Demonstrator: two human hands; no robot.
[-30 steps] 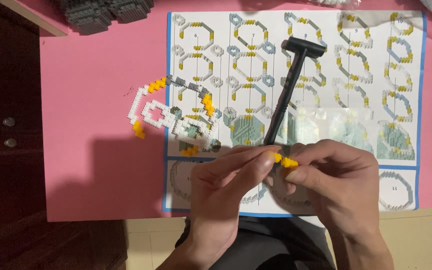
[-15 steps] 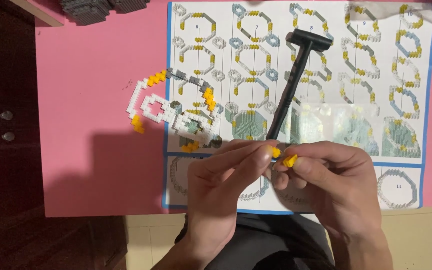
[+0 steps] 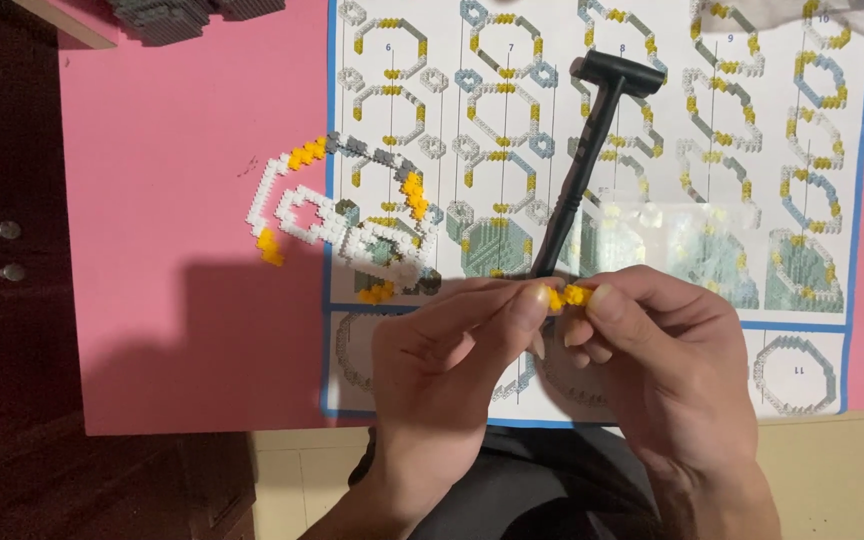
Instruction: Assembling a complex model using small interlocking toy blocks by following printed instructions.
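Both my hands meet low in the middle of the view, over the front edge of the instruction sheet. My left hand and my right hand pinch between their fingertips a few small yellow building bricks. A black plastic mallet lies on the sheet just beyond my fingers, its head away from me. Left of my hands lies a half-built ring of white, grey and yellow bricks, partly on the pink mat.
A clear plastic bag with small parts lies on the sheet right of the mallet. Grey brick pieces sit at the top left edge. A dark wooden surface borders the mat on the left. My lap and a pale floor show below.
My fingertips have drawn closer around the yellow bricks, and the view has shifted slightly. The mallet and the brick ring have stayed where they were.
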